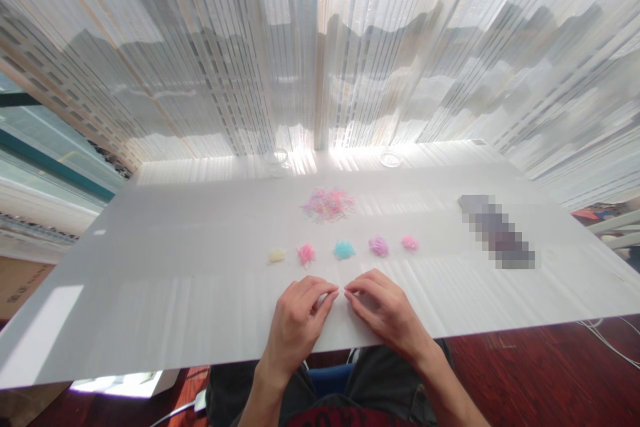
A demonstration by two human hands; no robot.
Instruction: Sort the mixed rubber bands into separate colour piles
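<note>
Cardboard box (24, 283) at far left, beside white table (165, 293). On table: pale yellow pile (277, 255), clear round container (279, 161) near back edge. Left hand (303, 307) next, thumb and fingertips pinched narrow; cannot tell if anything held. Red-pink pile (307, 254) just beyond it. Mixed-colour heap (329, 205) farther back, then blue pile (345, 250), purple pile (379, 246). Right hand (377, 303) near purple pile, fingertips likewise narrow, facing left hand's; grip contents unclear. Pink pile (410, 242), then pixelated object (500, 233).
</note>
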